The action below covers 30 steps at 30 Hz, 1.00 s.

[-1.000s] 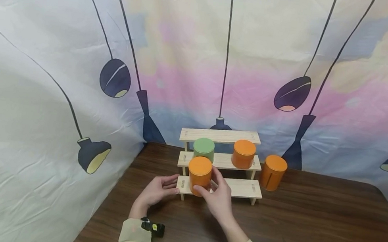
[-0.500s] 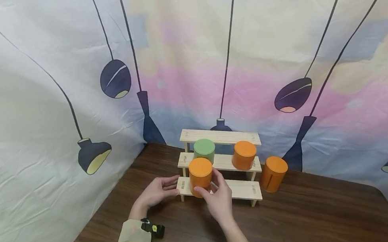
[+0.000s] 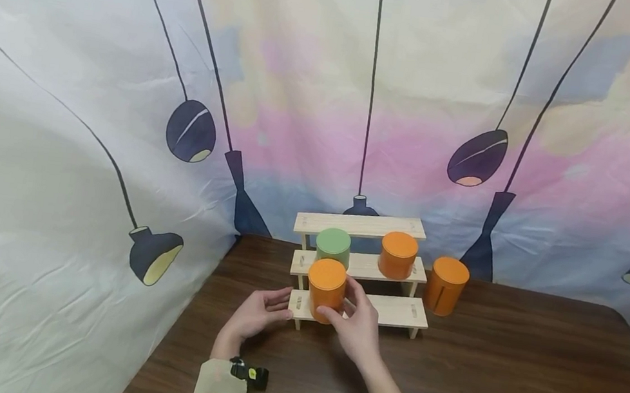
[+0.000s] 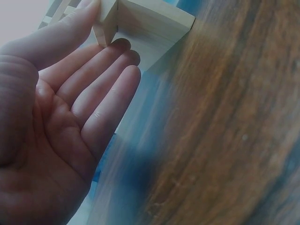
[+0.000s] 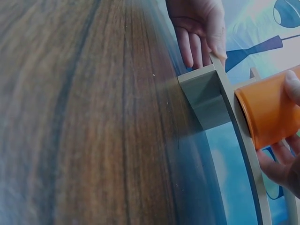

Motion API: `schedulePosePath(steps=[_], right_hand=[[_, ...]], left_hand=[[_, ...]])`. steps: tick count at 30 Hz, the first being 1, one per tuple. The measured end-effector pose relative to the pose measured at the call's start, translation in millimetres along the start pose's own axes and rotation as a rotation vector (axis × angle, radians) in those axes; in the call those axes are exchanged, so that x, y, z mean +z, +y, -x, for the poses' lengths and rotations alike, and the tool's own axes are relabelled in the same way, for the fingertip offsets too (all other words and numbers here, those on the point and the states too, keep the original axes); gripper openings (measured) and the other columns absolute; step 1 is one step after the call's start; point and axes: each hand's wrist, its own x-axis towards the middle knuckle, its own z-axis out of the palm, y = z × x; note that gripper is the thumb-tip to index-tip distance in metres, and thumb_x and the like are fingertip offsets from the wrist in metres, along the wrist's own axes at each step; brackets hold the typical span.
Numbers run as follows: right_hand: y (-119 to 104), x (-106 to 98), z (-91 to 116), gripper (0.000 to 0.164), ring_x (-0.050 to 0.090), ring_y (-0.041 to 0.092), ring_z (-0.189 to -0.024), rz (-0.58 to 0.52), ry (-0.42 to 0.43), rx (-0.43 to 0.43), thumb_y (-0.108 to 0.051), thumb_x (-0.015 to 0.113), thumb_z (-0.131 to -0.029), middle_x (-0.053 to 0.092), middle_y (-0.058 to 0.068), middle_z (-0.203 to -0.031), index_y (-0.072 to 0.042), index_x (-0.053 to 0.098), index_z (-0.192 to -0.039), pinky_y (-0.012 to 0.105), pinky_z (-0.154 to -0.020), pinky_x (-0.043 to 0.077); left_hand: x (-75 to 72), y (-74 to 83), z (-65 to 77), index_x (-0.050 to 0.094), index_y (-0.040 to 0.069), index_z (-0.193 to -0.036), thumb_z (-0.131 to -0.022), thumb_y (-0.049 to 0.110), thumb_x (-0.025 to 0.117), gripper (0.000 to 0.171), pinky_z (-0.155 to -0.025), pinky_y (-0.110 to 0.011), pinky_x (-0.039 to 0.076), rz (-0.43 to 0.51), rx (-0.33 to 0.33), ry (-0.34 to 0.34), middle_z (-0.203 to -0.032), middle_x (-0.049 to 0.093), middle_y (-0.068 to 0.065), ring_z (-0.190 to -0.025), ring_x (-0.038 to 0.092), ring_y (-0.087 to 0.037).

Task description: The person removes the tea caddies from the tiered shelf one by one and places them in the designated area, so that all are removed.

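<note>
My right hand (image 3: pixel 359 328) grips an orange cylindrical tin (image 3: pixel 326 288), thumb in front and fingers round its right side. The tin stands upright at the left of the lowest step of a three-step wooden display rack (image 3: pixel 395 311). In the right wrist view the base of the orange tin (image 5: pixel 269 110) meets the board. At the rack's left end, my left hand (image 3: pixel 257 316) touches the lowest step. In the left wrist view, the left hand (image 4: pixel 70 112) has nearly straight fingers beside the rack's leg, and its thumb rests against the wood.
On the middle step stand a green tin (image 3: pixel 334 242), partly hidden behind the held one, and an orange tin (image 3: pixel 398 256) at the right. Another orange tin (image 3: pixel 446 287) stands on the dark wooden table (image 3: pixel 517 369), right of the rack. A printed cloth (image 3: pixel 315 93) hangs behind.
Both hands, the held tin and the rack keep their places relative to each other. The whole head view has shifted slightly down and right.
</note>
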Motion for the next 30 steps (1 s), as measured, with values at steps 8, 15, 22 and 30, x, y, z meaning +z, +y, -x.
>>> schedulePosePath(steps=[8, 15, 22, 30], right_hand=[[4.0, -1.8, 0.5, 0.08, 0.061, 0.036, -0.136, 0.008, 0.005, -0.014, -0.011, 0.094, -0.083, 0.063, 0.015, -0.148, -0.008, 0.055, -0.153, 0.057, -0.11, 0.051], [3.8, -4.2, 0.1, 0.08, 0.062, 0.036, -0.135, 0.003, 0.009, -0.032, -0.01, 0.094, -0.083, 0.063, 0.015, -0.147, -0.006, 0.055, -0.153, 0.057, -0.109, 0.052], [3.7, -9.4, 0.0, 0.08, 0.063, 0.037, -0.132, -0.015, 0.008, -0.038, -0.008, 0.095, -0.082, 0.065, 0.017, -0.143, -0.005, 0.055, -0.152, 0.058, -0.108, 0.052], [5.1, -16.8, -0.7, 0.083, 0.063, 0.037, -0.132, -0.027, -0.013, 0.023, -0.009, 0.095, -0.081, 0.064, 0.018, -0.145, -0.002, 0.055, -0.153, 0.05, -0.107, 0.055]], left_hand=[[1.4, 1.0, 0.3, 0.057, -0.002, -0.152, -0.096, 0.022, 0.084, 0.066, -0.105, -0.04, 0.057, -0.006, -0.001, -0.005, -0.149, 0.06, -0.023, -0.133, 0.064, -0.035], [2.6, 2.1, 0.3, 0.057, -0.003, -0.151, -0.097, 0.02, 0.083, 0.064, -0.104, -0.04, 0.058, -0.025, 0.016, 0.0, -0.149, 0.061, -0.024, -0.132, 0.065, -0.036], [3.3, 2.9, 0.2, 0.058, -0.003, -0.15, -0.097, 0.016, 0.083, 0.062, -0.105, -0.042, 0.057, -0.025, 0.02, 0.011, -0.148, 0.061, -0.024, -0.131, 0.065, -0.036], [2.4, 1.9, 2.6, 0.058, -0.003, -0.151, -0.096, 0.018, 0.084, 0.064, -0.105, -0.041, 0.057, -0.032, 0.017, 0.006, -0.149, 0.061, -0.023, -0.131, 0.065, -0.035]])
